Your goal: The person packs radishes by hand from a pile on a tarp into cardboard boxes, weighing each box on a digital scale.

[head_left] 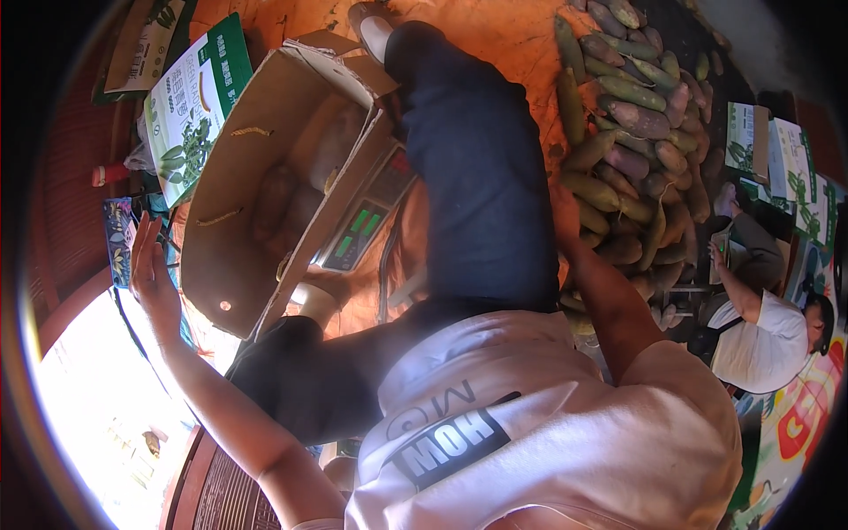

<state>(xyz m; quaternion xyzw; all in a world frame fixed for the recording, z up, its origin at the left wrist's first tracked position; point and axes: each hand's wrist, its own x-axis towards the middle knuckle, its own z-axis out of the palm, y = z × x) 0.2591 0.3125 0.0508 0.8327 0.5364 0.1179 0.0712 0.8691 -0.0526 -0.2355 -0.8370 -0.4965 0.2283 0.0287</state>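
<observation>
On the left, my left hand [150, 269] is raised beside the open cardboard box [231, 256], its fingers stretched out and nothing seen in them. It is close to a blue patterned small box [117, 238]; whether they touch I cannot tell. Inside the cardboard box, several radishes [276, 201] lie in shadow. A digital scale [352, 238] with green lit displays shows at the box's right side. My right hand [563, 205] reaches down past my knee at the near edge of the radish pile [632, 150]. Its fingers are blurred, in orange light, and I cannot make out a hold.
Printed green-and-white cartons stand at the far left [187, 115] and the right [799, 172]. An orange sheet [495, 26] covers the floor. My leg [481, 177] stretches between box and pile. Another person [760, 340] sits at the right, holding a device.
</observation>
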